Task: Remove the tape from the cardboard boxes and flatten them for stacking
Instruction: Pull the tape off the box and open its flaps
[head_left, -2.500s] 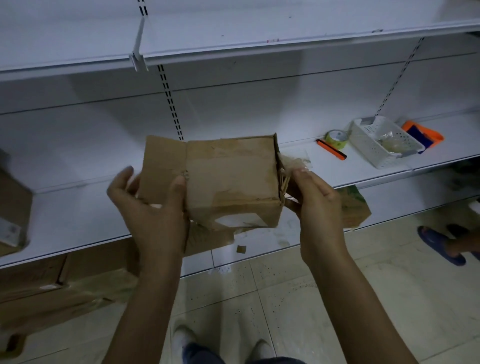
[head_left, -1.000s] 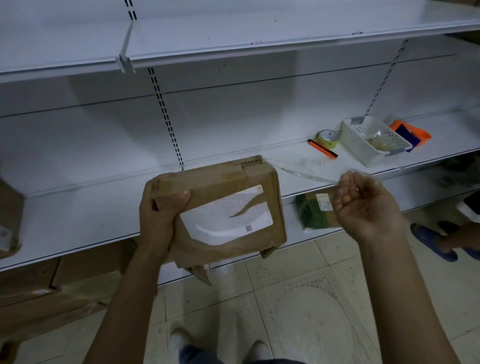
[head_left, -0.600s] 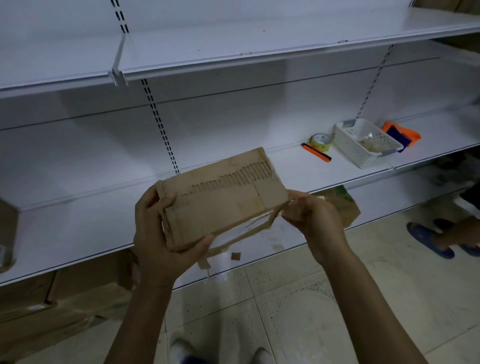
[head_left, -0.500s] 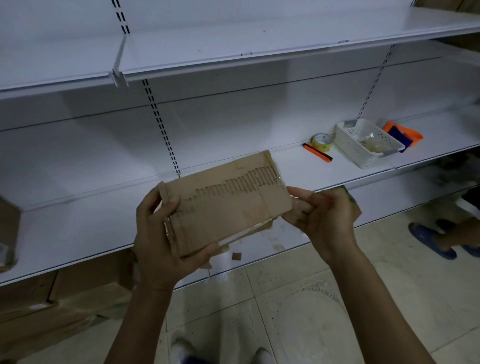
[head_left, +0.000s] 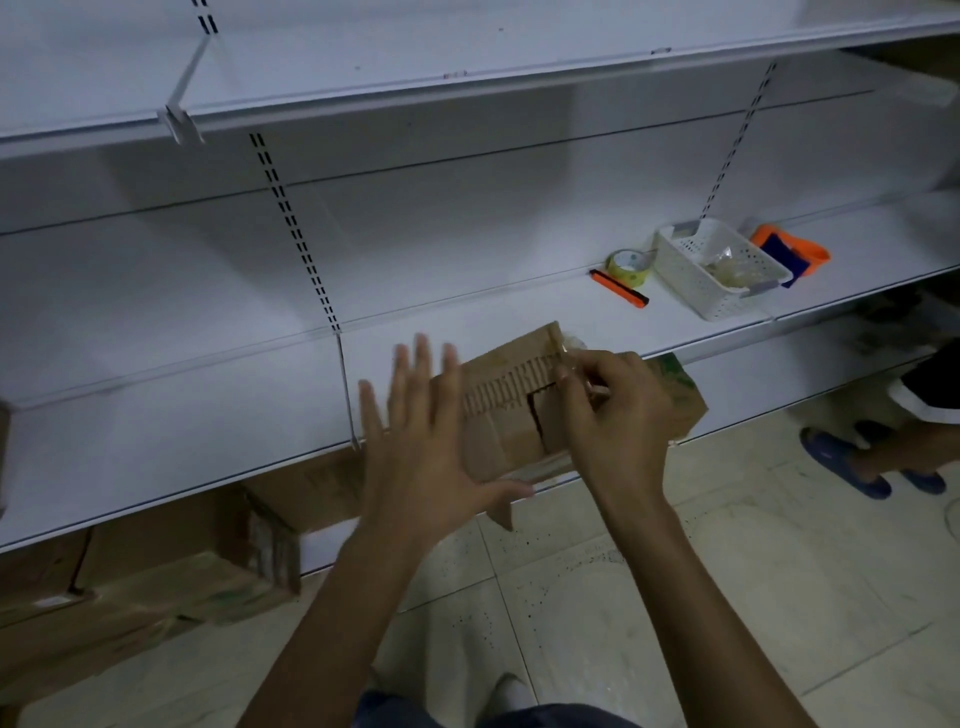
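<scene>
Head: left hand (head_left: 421, 452) spread on box (head_left: 506, 421); right hand (head_left: 618, 421) pinches tape (head_left: 571, 347); basket (head_left: 693, 291) holds plastic (head_left: 730, 270).

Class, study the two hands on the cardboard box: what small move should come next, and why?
Probably the right hand should pull away from the cardboard box to peel the clear tape off. Its fingers pinch a tape end at the box's upper right corner, while the left hand lies open against the box's left side, bracing it.

hands (head_left: 421, 447) (head_left: 615, 415) 2 | held cardboard box (head_left: 506, 415) 1 | tape strip (head_left: 571, 344) 1 | tape roll (head_left: 628, 266) 1 | basket (head_left: 693, 291) 1 | cutter (head_left: 619, 289) 1
</scene>
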